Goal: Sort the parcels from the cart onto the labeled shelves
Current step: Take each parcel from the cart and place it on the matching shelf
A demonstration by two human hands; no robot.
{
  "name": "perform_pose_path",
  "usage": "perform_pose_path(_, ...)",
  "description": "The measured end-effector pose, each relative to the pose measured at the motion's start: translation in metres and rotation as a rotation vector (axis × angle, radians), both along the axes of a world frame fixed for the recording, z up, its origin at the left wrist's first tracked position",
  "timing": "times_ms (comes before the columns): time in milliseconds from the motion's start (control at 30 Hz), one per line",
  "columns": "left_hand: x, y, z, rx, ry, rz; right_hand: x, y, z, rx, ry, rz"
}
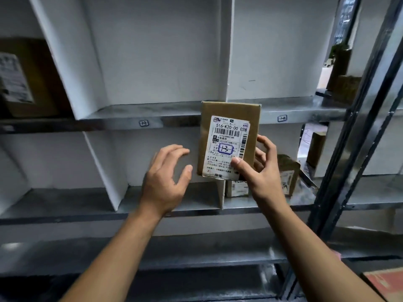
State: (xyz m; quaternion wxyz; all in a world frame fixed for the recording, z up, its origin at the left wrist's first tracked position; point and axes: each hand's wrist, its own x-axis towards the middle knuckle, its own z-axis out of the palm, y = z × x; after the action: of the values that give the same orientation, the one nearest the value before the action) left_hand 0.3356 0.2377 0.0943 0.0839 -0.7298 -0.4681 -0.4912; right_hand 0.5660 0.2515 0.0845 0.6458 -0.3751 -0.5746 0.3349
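A metal shelving unit (152, 112), split into bays by white upright dividers (72, 62), fills the view behind and around both hands. A large brown box (32, 83) with a white label is seen on the upper shelf, far to the left of the left hand. Two smaller labelled boxes (236, 188) (287, 175) are set on the lower shelf, just behind the right hand. The corner of a reddish box (386, 282) is seen low down, to the right of the right forearm.

A small cardboard parcel (231, 109) is held upright in the air in front of the shelves. Its top edge is raised level with the upper shelf's front edge. It is gripped by the right hand (261, 173), with the thumb (239, 165) pressed on the lower right of the front face and the fingers (269, 147) curled round the right side.

The left hand (165, 177) is held open just beside the parcel's left edge, with fingers loosely bent and nothing held; no contact is seen.

A white shipping label (226, 134) covers most of the parcel's front, printed "516-K20-00 028" above barcodes. A handwritten mark (225, 148), boxed in blue, is drawn at its centre. Two small tags (144, 123) (282, 118) are stuck on the upper shelf's front edge, one above the left hand and one above the right.
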Motion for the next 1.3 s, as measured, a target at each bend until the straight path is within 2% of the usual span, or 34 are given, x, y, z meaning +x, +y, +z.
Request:
perform_pose_path(200, -0.051, 0.014, 0.029, -0.182, 0.234, 0.343, -0.045, 0.050, 0.052, 0.132, 0.001, 0.103)
perform_pose_path(400, -0.096, 0.023, 0.045, -0.238, 0.422, 0.515, -0.108, 0.098, 0.084, 0.192, -0.028, 0.142)
perform_pose_path(667, -0.161, 0.054, 0.066, -0.198, 0.435, 0.505, -0.197, 0.168, 0.118, 0.206, -0.125, 0.100)
perform_pose_path(900, -0.219, 0.081, 0.070, -0.144, 0.410, 0.449, -0.260, 0.211, 0.121, 0.151, -0.255, 0.050)
perform_pose_path(1067, -0.250, 0.097, 0.074, -0.109, 0.374, 0.393, -0.277, 0.231, 0.123, 0.082, -0.447, 0.022)
perform_pose_path(1300, -0.262, 0.112, 0.080, -0.058, 0.330, 0.284, -0.281, 0.240, 0.121, -0.029, -0.427, -0.076)
